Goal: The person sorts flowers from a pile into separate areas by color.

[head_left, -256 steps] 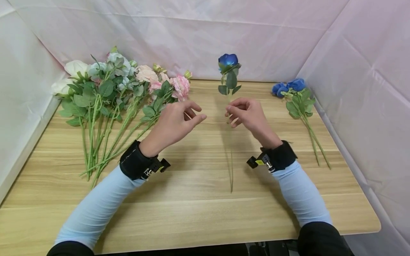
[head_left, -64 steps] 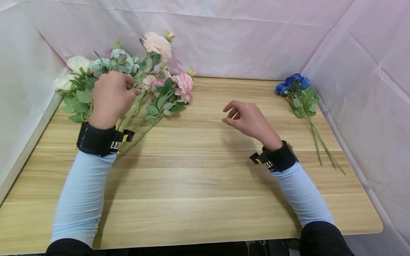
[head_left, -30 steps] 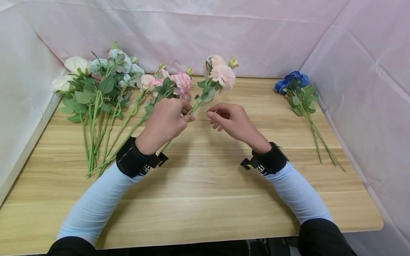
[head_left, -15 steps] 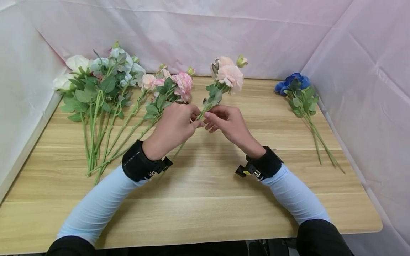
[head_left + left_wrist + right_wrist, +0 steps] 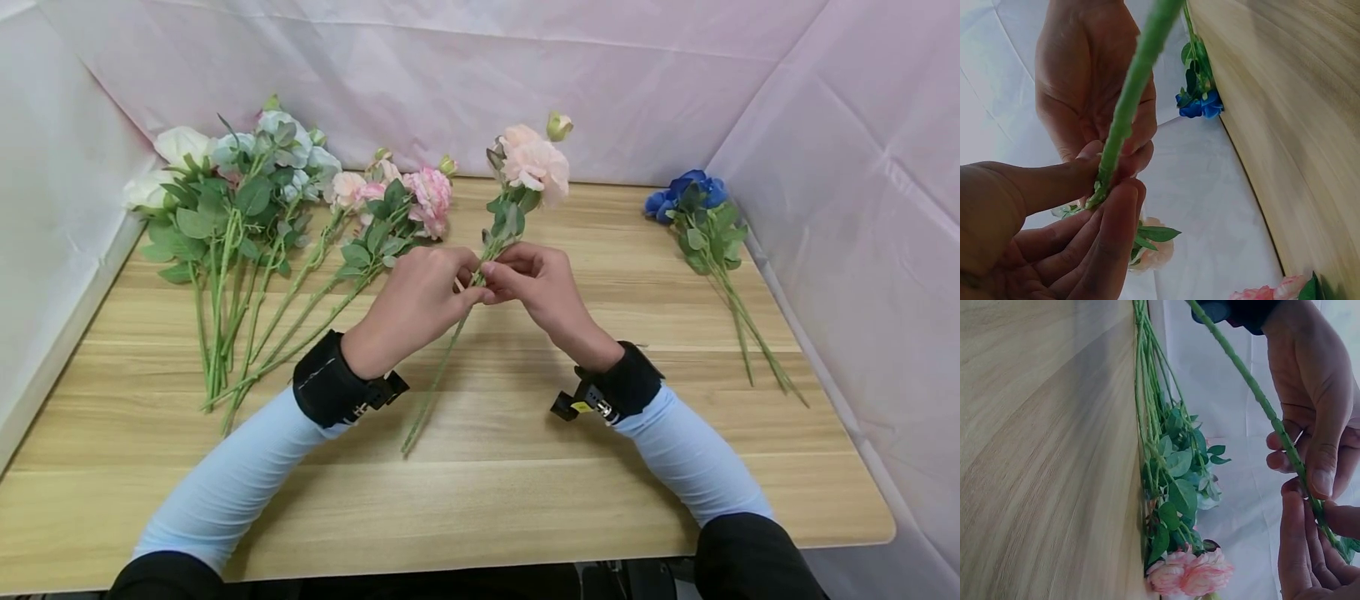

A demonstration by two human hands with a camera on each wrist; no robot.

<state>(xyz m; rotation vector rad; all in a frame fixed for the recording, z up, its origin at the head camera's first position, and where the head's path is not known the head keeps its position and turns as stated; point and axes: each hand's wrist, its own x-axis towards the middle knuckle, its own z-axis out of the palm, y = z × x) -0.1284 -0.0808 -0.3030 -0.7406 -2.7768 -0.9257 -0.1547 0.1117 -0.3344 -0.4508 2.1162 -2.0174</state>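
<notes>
A pale pink flower [image 5: 534,162] on a long green stem [image 5: 442,367] stands tilted over the middle of the wooden table [image 5: 480,492]. My left hand [image 5: 468,287] and right hand [image 5: 491,271] meet at the stem just below its leaves, and each pinches it between thumb and fingers. The stem's lower end [image 5: 406,450] reaches down towards the table. In the left wrist view my left hand [image 5: 1107,187] pinches the stem [image 5: 1135,81], with the right hand [image 5: 1094,81] behind. In the right wrist view my right hand [image 5: 1313,506] grips the stem [image 5: 1254,387] beside the left hand [image 5: 1310,381].
A pile of white, pale blue and pink flowers [image 5: 255,208] lies at the back left, stems pointing towards me. A few blue roses [image 5: 693,200] lie at the back right near the pink cloth wall [image 5: 847,167]. The cloth surrounds the table on three sides.
The left hand carried the pink flower from the left pile to the middle. The right hand, open a second ago, now pinches the stem too. The flower stands more upright.
</notes>
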